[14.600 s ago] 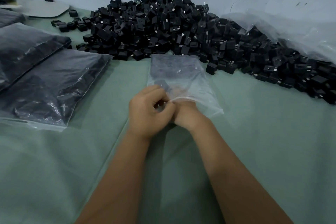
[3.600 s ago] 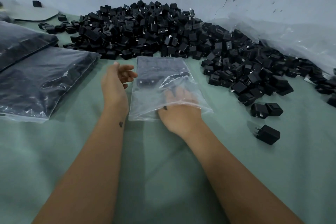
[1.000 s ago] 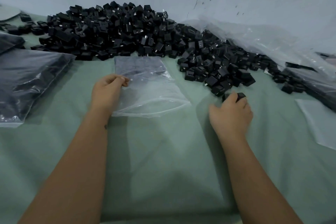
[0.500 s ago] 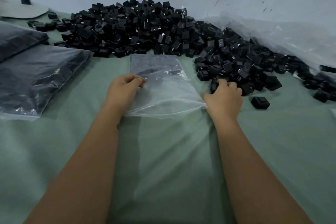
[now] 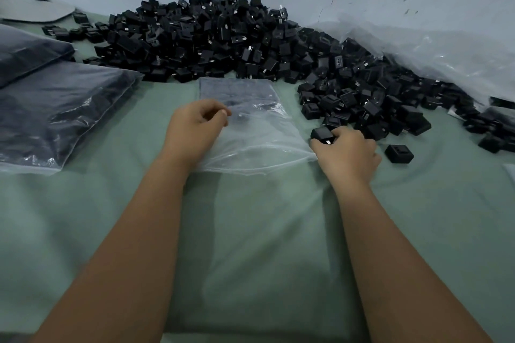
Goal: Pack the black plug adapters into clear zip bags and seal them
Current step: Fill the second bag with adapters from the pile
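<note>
A clear zip bag (image 5: 256, 131) lies flat on the green cloth in front of me, its mouth toward me and gaping. My left hand (image 5: 192, 127) pinches the upper layer of the bag at its left edge. My right hand (image 5: 345, 152) grips a black plug adapter (image 5: 322, 133) right at the bag's right corner. A large heap of black plug adapters (image 5: 223, 36) runs across the back and down the right side. Dark shapes show through the far end of the bag; I cannot tell if they lie inside.
Two filled zip bags (image 5: 55, 108) of adapters lie at the left. A loose adapter (image 5: 399, 153) sits right of my right hand. Crumpled clear plastic sheeting (image 5: 432, 56) lines the wall at the right. A grey flat disc (image 5: 33, 11) lies at the far left.
My right hand has closed on an adapter at the heap's edge and brought it to the bag's right corner. My left hand still holds the bag's left edge.
</note>
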A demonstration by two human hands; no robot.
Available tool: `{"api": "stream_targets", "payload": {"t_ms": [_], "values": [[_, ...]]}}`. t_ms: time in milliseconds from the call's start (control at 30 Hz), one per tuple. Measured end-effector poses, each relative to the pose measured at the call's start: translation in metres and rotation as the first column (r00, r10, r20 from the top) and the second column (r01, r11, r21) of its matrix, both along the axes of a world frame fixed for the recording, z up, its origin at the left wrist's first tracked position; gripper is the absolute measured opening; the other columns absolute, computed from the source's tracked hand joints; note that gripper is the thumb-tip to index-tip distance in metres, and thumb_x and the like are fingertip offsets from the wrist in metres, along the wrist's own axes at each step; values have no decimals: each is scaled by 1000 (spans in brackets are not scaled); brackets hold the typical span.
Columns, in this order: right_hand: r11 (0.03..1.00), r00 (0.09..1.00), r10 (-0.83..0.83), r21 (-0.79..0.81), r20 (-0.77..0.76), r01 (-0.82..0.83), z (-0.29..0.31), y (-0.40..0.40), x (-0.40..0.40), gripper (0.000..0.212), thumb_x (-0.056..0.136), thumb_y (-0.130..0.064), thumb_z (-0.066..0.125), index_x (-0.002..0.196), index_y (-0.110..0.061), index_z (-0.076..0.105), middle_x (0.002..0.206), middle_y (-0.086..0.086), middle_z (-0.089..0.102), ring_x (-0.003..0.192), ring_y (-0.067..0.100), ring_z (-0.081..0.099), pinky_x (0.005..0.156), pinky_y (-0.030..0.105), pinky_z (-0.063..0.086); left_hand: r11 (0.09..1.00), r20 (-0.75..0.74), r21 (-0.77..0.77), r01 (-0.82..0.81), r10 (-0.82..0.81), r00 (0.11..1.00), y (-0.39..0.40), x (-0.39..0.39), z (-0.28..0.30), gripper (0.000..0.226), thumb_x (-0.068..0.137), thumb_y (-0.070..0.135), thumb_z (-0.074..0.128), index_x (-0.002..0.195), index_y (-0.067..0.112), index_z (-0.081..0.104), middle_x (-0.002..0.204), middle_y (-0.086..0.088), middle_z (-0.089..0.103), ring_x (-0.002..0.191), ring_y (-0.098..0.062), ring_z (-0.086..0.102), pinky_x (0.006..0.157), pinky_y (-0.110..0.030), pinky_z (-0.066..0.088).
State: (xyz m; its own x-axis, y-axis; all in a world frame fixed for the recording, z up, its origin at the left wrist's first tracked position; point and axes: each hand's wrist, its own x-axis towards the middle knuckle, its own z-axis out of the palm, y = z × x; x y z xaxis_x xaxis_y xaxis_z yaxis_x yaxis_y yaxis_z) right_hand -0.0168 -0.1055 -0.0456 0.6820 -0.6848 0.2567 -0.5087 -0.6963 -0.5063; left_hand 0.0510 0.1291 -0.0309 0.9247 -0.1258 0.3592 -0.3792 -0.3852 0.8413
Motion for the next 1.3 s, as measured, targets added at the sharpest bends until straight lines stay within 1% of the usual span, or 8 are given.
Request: {"api": "stream_targets", "payload": {"t_ms": [200,300,500,700,800,900,1167,1300], "values": [[999,999,-42,5,28,42,-2,2,-4,32,79,-44,58,104,-23,63,111,4,59,112,29,44,92,40,30,974,70,175,146,-161,985,-2,-5,6,11,85,20,68,88,29,74,72,11,66,69,-6,57,59,-7,39],[998,997,-52,-36,54,54,-2,6,-10,33,80,-40,57,105,-20,61,111,5,57,111,30,46,91,41,31,918,-12,307,252,-261,965,-3,-5,3,16,74,48,70,89,42,69,77,17,65,75,-6,60,70,-16,47],[938,735,340,-266,587,-221,16,50,-20,35,78,-22,65,110,-8,62,100,5,55,93,23,48,81,26,32,816,-215,346,463,-412,886,-1,-4,0,59,51,75,71,106,57,58,106,11,56,95,-8,56,88,-23,47],[774,681,632,-353,370,-526,7,99,-29,40,81,-42,64,109,-18,48,80,-10,59,69,6,51,57,20,38,903,-176,85,420,-401,899,-2,-4,1,20,86,11,65,98,25,74,92,6,73,87,-14,67,84,-28,52],[771,761,596,-447,257,-453,6,96,-26,33,83,-40,67,93,-13,51,71,-3,59,63,17,54,51,24,32,950,-141,-15,311,-310,940,1,-3,2,9,91,16,67,95,13,74,93,-7,74,89,-25,68,87,-38,52],[728,837,545,-518,41,-449,2,94,-23,31,85,-42,64,93,-13,57,80,3,61,76,24,55,60,29,31,959,-110,-142,247,-263,959,1,-4,3,2,87,13,72,87,12,74,83,-3,72,76,-10,64,73,-20,49],[708,800,600,-463,-7,-534,6,96,-25,18,85,-22,67,100,-12,64,88,8,57,77,28,57,62,30,36,858,-70,-301,417,-456,887,4,-7,10,5,76,26,79,80,22,79,86,1,76,83,-9,68,77,-18,50],[739,797,603,-386,15,-552,4,96,-26,23,91,-40,56,99,-21,66,87,2,55,81,21,54,63,28,36,875,-106,-344,341,-397,912,5,-1,9,47,84,60,44,80,25,76,92,1,73,79,-10,54,78,-31,38]]}}
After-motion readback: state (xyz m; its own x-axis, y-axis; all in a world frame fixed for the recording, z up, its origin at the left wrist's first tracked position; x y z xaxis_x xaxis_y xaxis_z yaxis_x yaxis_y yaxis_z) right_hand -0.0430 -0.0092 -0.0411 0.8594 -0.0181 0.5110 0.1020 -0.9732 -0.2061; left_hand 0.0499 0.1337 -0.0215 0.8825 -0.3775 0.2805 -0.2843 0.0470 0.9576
